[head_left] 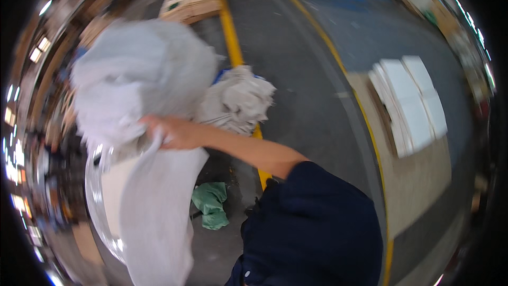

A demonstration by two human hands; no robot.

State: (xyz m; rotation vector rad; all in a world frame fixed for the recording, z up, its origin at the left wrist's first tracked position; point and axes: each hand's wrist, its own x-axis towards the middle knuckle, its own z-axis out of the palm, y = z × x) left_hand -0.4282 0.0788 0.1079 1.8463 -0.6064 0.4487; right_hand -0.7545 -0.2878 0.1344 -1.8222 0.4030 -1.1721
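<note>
Head view: right hand (177,132) curled closed on a loose white sheet (156,206) beneath a bulky, rounded white bundle (143,69); left hand hidden, its state I cannot tell.

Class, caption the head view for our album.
Right hand grasping a white sheet by a bulky white bundle, near a yellow floor line.

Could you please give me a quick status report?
Right hand holding long white flexible sheet; left hand not in view. Large white fluffy bundle just beyond. Crumpled green plastic bag on grey floor.
</note>
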